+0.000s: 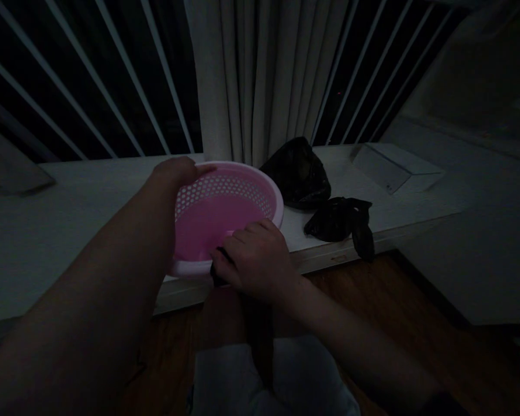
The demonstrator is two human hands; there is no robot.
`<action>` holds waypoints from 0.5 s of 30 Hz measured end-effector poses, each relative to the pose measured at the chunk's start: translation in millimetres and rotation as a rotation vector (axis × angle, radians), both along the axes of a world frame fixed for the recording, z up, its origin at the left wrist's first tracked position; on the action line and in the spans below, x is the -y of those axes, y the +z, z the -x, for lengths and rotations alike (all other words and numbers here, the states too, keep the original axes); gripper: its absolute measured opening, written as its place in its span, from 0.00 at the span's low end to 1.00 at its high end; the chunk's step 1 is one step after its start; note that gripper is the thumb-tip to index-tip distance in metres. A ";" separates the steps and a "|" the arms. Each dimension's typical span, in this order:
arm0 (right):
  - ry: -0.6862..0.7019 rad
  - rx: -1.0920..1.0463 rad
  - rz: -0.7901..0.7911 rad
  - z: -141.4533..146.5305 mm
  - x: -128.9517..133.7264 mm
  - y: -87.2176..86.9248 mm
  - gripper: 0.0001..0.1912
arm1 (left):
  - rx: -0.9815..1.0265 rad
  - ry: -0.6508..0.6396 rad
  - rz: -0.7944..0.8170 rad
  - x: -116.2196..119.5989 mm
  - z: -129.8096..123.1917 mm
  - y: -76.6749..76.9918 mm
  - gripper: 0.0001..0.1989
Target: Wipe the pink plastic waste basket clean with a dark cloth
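A pink plastic basket (208,222) with a perforated side wall and a paler rim is tilted toward me at the ledge's front edge. My left hand (179,169) is closed on its far-left rim, the thumb or a finger lying along the top. Over the near rim, my right hand (255,260) is closed round a dark, limp piece of material (219,276). Part of it shows beside the fingers, and a dark strip seems to hang below the hand. In the dim light I cannot tell its kind. The visible floor of the basket holds nothing.
Two black plastic bags (301,176) lie on the white ledge (91,231), right of the basket; the smaller one hangs over its edge. A clear box (396,167) stands farther right. Behind are a curtain (247,81) and window bars (125,63). Below is wooden floor (372,306).
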State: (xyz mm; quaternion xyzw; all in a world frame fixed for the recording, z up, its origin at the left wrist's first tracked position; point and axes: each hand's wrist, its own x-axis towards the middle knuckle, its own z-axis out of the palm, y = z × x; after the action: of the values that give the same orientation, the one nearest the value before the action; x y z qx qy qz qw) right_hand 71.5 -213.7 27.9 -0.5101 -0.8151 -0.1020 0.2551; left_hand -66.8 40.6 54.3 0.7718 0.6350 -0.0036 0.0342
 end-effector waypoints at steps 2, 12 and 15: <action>-0.011 -0.022 -0.058 -6.7 -4.4 -1.2 0.19 | 0.004 0.099 0.045 2.7 -1.4 2.5 0.53; -0.013 -0.148 -0.202 13.9 -10.7 -10.5 0.16 | 0.043 0.030 0.036 -7.6 4.5 -2.2 0.45; -0.019 -0.138 -0.183 9.3 -13.3 -10.5 0.16 | 0.057 0.001 0.053 -4.8 6.1 -1.3 0.42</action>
State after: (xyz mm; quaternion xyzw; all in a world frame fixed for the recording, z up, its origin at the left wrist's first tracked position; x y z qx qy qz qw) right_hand 62.3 -200.4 17.4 -0.4982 -0.7779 -0.1430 0.3553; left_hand -73.0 45.4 53.1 0.7702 0.6336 0.0014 0.0727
